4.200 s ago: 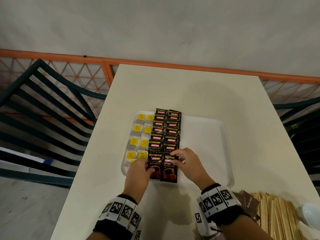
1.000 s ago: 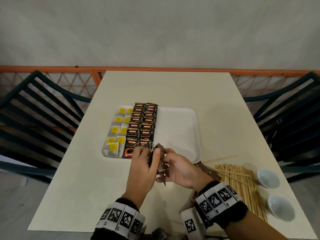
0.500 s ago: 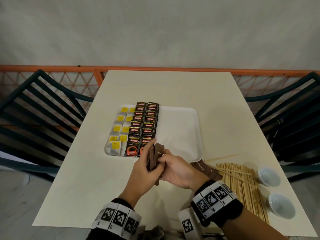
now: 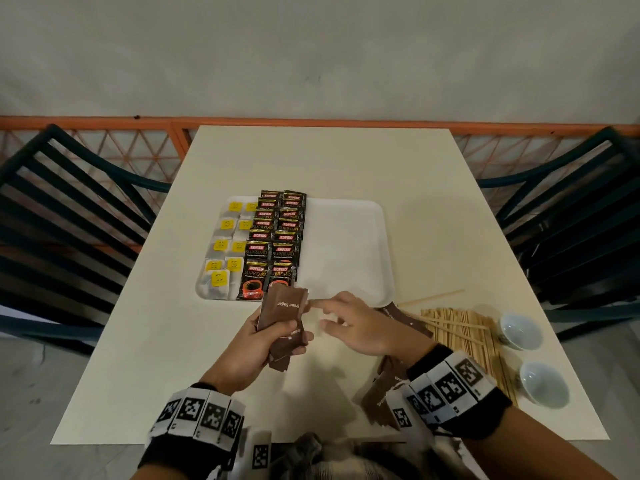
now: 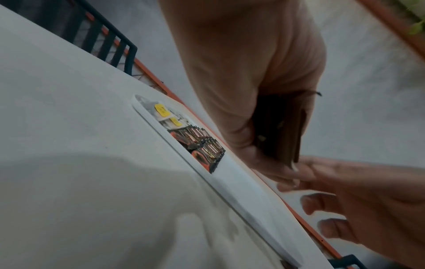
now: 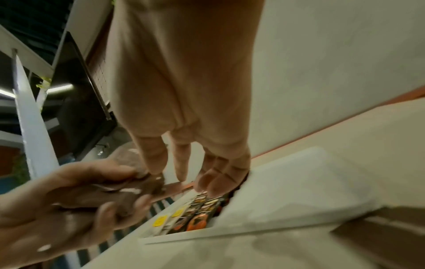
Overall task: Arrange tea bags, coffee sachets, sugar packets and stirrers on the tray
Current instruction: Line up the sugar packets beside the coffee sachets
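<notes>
A white tray (image 4: 349, 237) lies mid-table, with yellow-tagged tea bags (image 4: 225, 251) along its left side and black coffee sachets (image 4: 277, 237) in two columns beside them. Its right half is bare. My left hand (image 4: 263, 341) grips a small stack of brown sugar packets (image 4: 282, 315) just in front of the tray's near edge. My right hand (image 4: 349, 323) hovers beside the stack with fingers spread and holds nothing; its index fingertip reaches the stack's upper edge. More brown sugar packets (image 4: 384, 386) lie under my right wrist. A pile of wooden stirrers (image 4: 464, 337) rests to the right.
Two small white cups (image 4: 519, 330) stand at the table's right front corner, beside the stirrers. One stirrer (image 4: 429, 297) lies apart near the tray's corner. Dark slatted chairs (image 4: 69, 220) flank the table. An orange rail (image 4: 311, 121) runs behind the far edge.
The coffee sachets were being set in the tray earlier. Over the last second my left hand took the sugar packet stack alone and my right hand let go and drew off to the right.
</notes>
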Demonstrator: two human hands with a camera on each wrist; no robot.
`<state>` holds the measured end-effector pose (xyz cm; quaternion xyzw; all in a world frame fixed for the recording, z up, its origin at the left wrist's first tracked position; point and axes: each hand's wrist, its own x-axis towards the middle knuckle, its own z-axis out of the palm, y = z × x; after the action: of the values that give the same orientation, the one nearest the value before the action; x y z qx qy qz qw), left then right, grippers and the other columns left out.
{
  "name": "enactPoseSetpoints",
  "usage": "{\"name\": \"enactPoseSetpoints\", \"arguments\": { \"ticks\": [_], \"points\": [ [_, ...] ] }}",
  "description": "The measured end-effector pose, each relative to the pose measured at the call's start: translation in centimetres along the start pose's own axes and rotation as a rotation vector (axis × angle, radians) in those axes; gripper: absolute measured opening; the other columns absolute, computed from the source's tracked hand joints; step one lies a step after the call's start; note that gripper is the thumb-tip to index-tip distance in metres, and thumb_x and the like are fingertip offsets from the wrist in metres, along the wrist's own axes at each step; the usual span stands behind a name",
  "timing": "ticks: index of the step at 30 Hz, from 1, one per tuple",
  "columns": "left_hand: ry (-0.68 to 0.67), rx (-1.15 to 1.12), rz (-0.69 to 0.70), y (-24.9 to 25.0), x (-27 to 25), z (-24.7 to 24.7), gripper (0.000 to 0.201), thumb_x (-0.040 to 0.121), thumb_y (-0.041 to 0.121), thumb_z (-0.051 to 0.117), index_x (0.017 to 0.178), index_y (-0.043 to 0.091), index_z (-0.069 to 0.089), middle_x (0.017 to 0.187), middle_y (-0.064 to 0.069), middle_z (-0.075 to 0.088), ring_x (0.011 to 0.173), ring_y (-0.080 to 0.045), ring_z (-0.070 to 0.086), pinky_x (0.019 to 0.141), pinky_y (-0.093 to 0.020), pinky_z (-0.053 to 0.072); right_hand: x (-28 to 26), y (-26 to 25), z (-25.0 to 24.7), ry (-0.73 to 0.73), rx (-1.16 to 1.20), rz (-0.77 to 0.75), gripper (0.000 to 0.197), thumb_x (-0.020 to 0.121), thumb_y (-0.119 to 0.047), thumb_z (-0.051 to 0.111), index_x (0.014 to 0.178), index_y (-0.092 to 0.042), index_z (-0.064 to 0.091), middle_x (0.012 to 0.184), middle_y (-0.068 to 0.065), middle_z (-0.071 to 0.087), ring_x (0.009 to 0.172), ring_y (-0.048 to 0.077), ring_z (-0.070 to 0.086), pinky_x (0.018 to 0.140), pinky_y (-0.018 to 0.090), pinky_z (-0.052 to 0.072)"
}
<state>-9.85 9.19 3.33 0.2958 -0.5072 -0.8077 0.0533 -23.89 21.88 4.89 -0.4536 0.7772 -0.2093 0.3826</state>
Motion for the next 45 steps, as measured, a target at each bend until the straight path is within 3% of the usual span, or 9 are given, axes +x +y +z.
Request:
{"name": "enactPoseSetpoints", "arguments": {
  "ticks": [3,6,10,17,25,29,35,40,45],
  "points": [
    [0.007,-0.018,0.006,-0.1,-0.3,-0.5,0.034,0.090,-0.006,0.044,0.120,0.006,0.056,0.116,-0.009,0.066,0.079,-0.029,0.070,0.060,-0.029,0.057,-1.4,3.3,-1.7,0.147,-0.092,0.054,0.029,0.094,-0.029,0.047,0.121,-0.022,0.053,0.107,-0.004,0.049,0.096,0.009,0.049,0.091,0.023,0.042],
    [0.034,-0.032,-0.002,-0.3,-0.4,-1.1,0.034,0.090,-0.005,0.044,0.119,0.008,0.057,0.118,-0.009,0.065,0.079,-0.028,0.071,0.062,-0.030,0.058,-3.2,6.2,-2.1,0.085,-0.262,0.104,0.033,0.083,-0.034,0.060,0.114,-0.025,0.054,0.103,-0.007,0.045,0.100,0.011,0.042,0.085,0.022,0.036],
    [0.064,-0.043,-0.012,-0.4,-0.4,-1.6,0.033,0.090,-0.006,0.045,0.117,0.010,0.058,0.117,-0.008,0.065,0.079,-0.027,0.071,0.063,-0.030,0.059,-5.5,7.5,0.7,-0.151,-0.483,0.075,0.059,0.073,-0.041,0.069,0.126,-0.033,0.044,0.124,-0.004,0.036,0.115,0.014,0.029,0.100,0.031,0.030],
    [0.068,-0.001,-0.034,-0.3,-0.3,-1.4,0.031,0.091,-0.004,0.047,0.117,0.007,0.058,0.118,-0.009,0.064,0.080,-0.027,0.071,0.065,-0.029,0.059,-6.6,7.5,3.2,-0.124,-0.697,-0.017,0.053,0.075,-0.039,0.067,0.121,-0.027,0.042,0.140,0.002,0.025,0.130,0.023,0.022,0.111,0.044,0.018],
    [0.057,0.051,-0.049,-0.3,-0.4,-1.2,0.025,0.090,-0.004,0.049,0.107,0.008,0.062,0.109,-0.011,0.065,0.080,-0.027,0.069,0.065,-0.029,0.058,-5.6,6.6,3.7,-0.081,-0.771,-0.105,0.048,0.085,-0.037,0.054,0.127,-0.015,0.041,0.138,0.004,0.030,0.127,0.024,0.028,0.109,0.044,0.022],
    [0.061,0.063,-0.041,-0.2,-0.5,-1.0,0.027,0.089,-0.005,0.051,0.108,0.010,0.062,0.107,-0.013,0.066,0.081,-0.027,0.070,0.064,-0.030,0.057,-4.7,5.0,2.7,-0.050,-0.468,-0.053,0.036,0.090,-0.039,0.050,0.118,-0.018,0.043,0.118,-0.003,0.043,0.109,0.014,0.039,0.103,0.036,0.030],
    [-0.021,0.091,-0.039,0.2,-0.7,-0.4,0.030,0.085,-0.006,0.056,0.112,0.007,0.059,0.100,-0.020,0.065,0.083,-0.027,0.069,0.066,-0.030,0.056,-3.1,1.3,0.0,0.114,0.291,-0.099,0.016,0.093,-0.022,0.053,0.105,-0.016,0.046,0.094,-0.001,0.058,0.080,0.008,0.055,0.069,0.017,0.046],
    [-0.156,0.097,-0.034,0.9,-1.1,0.5,0.036,0.075,0.001,0.059,0.111,0.003,0.060,0.097,-0.020,0.069,0.086,-0.028,0.068,0.072,-0.032,0.056,-1.0,-1.3,-0.1,0.154,0.427,-0.241,0.026,0.095,-0.014,0.046,0.119,-0.021,0.041,0.097,-0.006,0.056,0.080,0.003,0.057,0.070,0.020,0.048],
    [-0.171,-0.004,-0.058,1.1,-1.2,0.1,0.037,0.069,0.001,0.060,0.106,0.002,0.062,0.091,-0.017,0.070,0.086,-0.026,0.069,0.073,-0.033,0.056,0.4,-2.0,0.5,0.121,0.350,-0.204,0.035,0.093,-0.015,0.050,0.128,-0.015,0.044,0.112,0.009,0.058,0.101,0.024,0.060,0.086,0.038,0.053]
  ]
}}
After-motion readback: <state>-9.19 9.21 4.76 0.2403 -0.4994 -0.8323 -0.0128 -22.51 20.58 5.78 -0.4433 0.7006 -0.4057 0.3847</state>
